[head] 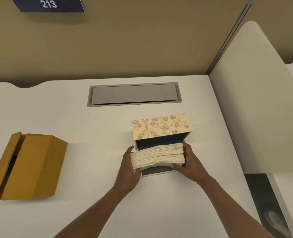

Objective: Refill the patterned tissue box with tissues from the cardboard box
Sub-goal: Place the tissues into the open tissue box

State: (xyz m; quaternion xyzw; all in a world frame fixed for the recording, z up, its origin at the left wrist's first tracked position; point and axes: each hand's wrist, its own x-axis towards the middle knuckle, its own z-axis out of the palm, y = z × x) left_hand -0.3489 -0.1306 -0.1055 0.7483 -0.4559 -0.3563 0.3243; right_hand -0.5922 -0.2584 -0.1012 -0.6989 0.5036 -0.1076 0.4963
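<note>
The patterned tissue box (161, 127) stands on the white desk (84, 131) with its open side facing me, dark inside. A thick stack of white tissues (157, 156) sits partly inside the opening. My left hand (130, 166) grips the stack's left end and my right hand (187, 162) grips its right end, thumb under the front edge. The brown cardboard box (30, 164) lies on the desk at the left, its flaps slightly apart with a dark gap along the top.
A grey cable hatch (133, 94) is set into the desk behind the tissue box. A white divider panel (252, 103) rises along the desk's right edge. A beige partition wall stands behind, with a dark sign reading 213 (48, 4).
</note>
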